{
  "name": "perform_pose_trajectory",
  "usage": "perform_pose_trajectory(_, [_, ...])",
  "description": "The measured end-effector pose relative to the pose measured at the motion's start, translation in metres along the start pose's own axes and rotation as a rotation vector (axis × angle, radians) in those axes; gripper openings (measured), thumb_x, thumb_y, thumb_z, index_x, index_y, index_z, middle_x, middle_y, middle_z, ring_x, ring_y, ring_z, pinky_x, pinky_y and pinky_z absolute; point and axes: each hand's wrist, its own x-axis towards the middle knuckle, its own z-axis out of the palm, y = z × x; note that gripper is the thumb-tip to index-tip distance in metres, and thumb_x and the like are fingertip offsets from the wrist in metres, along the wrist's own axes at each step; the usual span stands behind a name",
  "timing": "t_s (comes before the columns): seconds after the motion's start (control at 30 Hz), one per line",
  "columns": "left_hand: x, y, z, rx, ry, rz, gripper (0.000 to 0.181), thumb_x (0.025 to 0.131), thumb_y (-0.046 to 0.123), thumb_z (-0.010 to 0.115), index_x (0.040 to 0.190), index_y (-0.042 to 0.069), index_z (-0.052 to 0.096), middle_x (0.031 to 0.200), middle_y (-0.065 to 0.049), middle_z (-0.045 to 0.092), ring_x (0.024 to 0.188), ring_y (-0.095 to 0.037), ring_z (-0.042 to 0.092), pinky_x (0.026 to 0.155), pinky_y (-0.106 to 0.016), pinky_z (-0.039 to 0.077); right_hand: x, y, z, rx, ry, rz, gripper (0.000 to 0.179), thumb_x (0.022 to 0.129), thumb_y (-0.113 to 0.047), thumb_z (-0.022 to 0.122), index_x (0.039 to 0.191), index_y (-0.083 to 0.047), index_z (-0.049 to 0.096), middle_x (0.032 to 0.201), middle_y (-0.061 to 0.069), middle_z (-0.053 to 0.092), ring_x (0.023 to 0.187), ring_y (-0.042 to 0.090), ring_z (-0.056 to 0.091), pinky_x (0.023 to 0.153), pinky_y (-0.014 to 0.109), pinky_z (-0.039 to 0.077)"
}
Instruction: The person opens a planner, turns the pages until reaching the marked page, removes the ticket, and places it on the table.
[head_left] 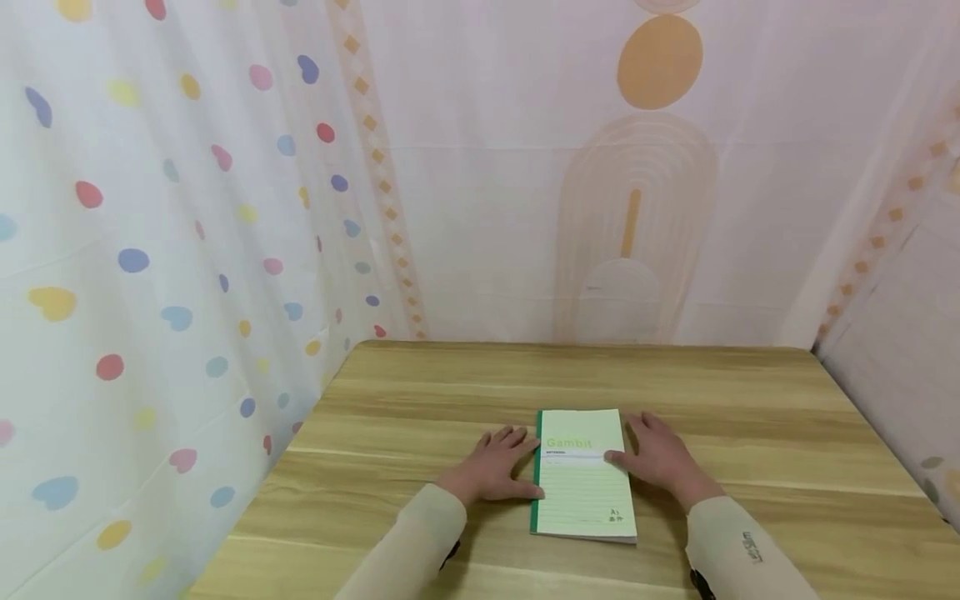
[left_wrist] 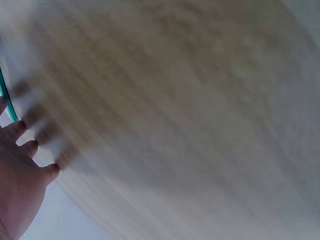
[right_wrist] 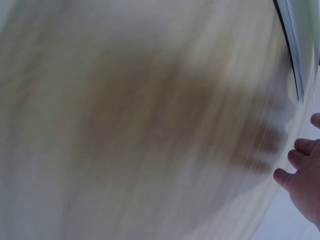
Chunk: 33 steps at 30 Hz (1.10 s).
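A pale green notebook (head_left: 577,487) with a dark green spine lies closed on the wooden table, its cover printed "Gambit". On its spine side is my left hand (head_left: 491,468), fingers spread and thumb tip over the green spine. My right hand (head_left: 660,454) lies along the opposite edge, its thumb reaching onto the cover and the other fingers beside the notebook. In the left wrist view, the left hand's fingers (left_wrist: 30,147) extend near the green spine (left_wrist: 10,107). The right wrist view catches the right hand (right_wrist: 305,175) below the notebook's page edge (right_wrist: 292,50).
The wooden tabletop (head_left: 465,383) stretches around the notebook to a back edge by a pale patterned curtain (head_left: 487,225). A curtain with coloured dots and hearts (head_left: 172,225) hangs on the left. Another light curtain (head_left: 911,333) stands at the right.
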Motion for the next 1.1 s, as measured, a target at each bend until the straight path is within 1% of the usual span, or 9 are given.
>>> perform_pose_trajectory(0.17, [-0.001,0.001,0.001,0.018,-0.003,0.005,0.089,0.086,0.07,0.06,0.157,0.025,0.033,0.163,-0.005,0.023,0.151,-0.027,0.014,0.119,-0.054,0.011,0.007,0.0,0.001,0.008,0.007,0.002,0.083,0.094,-0.049,0.063,0.146,0.01,0.038,0.147,0.045,0.025,0.134,0.061,0.026,0.106,0.068,0.027])
perform_pose_trajectory(0.3, [-0.001,0.001,0.002,0.018,-0.001,0.009,0.088,0.086,0.07,0.06,0.157,0.024,0.033,0.163,-0.005,0.023,0.151,-0.027,0.015,0.119,-0.054,0.011,0.014,0.001,0.002,0.024,0.013,-0.012,0.075,0.098,-0.042,0.06,0.143,0.014,0.04,0.145,0.046,0.026,0.134,0.061,0.026,0.107,0.067,0.027])
perform_pose_trajectory(0.53, [-0.003,0.002,0.0,0.012,0.0,0.007,0.089,0.086,0.069,0.06,0.157,0.024,0.032,0.164,-0.005,0.021,0.151,-0.027,0.014,0.119,-0.054,0.011,0.024,0.003,0.002,0.05,0.03,-0.04,0.064,0.1,-0.029,0.058,0.141,0.017,0.041,0.145,0.045,0.027,0.134,0.06,0.026,0.107,0.067,0.026])
perform_pose_trajectory(0.63, [-0.003,0.002,-0.001,0.017,0.001,0.009,0.088,0.086,0.069,0.06,0.157,0.023,0.032,0.164,-0.005,0.021,0.151,-0.027,0.014,0.119,-0.054,0.011,0.026,0.001,0.0,0.077,0.062,-0.064,0.06,0.1,-0.025,0.058,0.139,0.017,0.043,0.144,0.045,0.03,0.134,0.06,0.028,0.107,0.067,0.027])
perform_pose_trajectory(0.77, [-0.002,0.002,-0.001,0.028,0.002,0.01,0.089,0.086,0.069,0.06,0.157,0.023,0.032,0.164,-0.005,0.021,0.151,-0.027,0.014,0.119,-0.054,0.012,0.027,-0.001,-0.003,0.138,0.098,-0.067,0.056,0.1,-0.023,0.058,0.138,0.015,0.045,0.145,0.042,0.031,0.135,0.059,0.028,0.107,0.067,0.026])
perform_pose_trajectory(0.9, [-0.001,0.002,-0.001,0.031,0.002,0.009,0.088,0.086,0.068,0.061,0.157,0.023,0.033,0.164,-0.006,0.022,0.151,-0.027,0.014,0.118,-0.054,0.012,0.028,-0.003,-0.005,0.187,0.112,-0.052,0.054,0.1,-0.022,0.058,0.14,0.012,0.045,0.148,0.039,0.031,0.135,0.057,0.028,0.108,0.067,0.026])
perform_pose_trajectory(1.0, [-0.001,0.002,0.0,0.021,0.001,0.004,0.088,0.086,0.067,0.062,0.156,0.023,0.034,0.164,-0.006,0.022,0.151,-0.027,0.014,0.118,-0.054,0.012,0.028,-0.009,-0.007,0.219,0.12,-0.049,0.053,0.1,-0.021,0.058,0.14,0.011,0.046,0.147,0.037,0.034,0.136,0.055,0.031,0.109,0.064,0.026])
perform_pose_trajectory(1.1, [-0.001,0.002,0.0,0.008,0.001,0.005,0.088,0.086,0.067,0.062,0.156,0.022,0.034,0.163,-0.006,0.022,0.151,-0.027,0.014,0.118,-0.055,0.012,0.028,-0.015,-0.01,0.261,0.116,-0.036,0.053,0.1,-0.02,0.058,0.142,0.01,0.044,0.145,0.035,0.039,0.135,0.052,0.035,0.109,0.062,0.029])
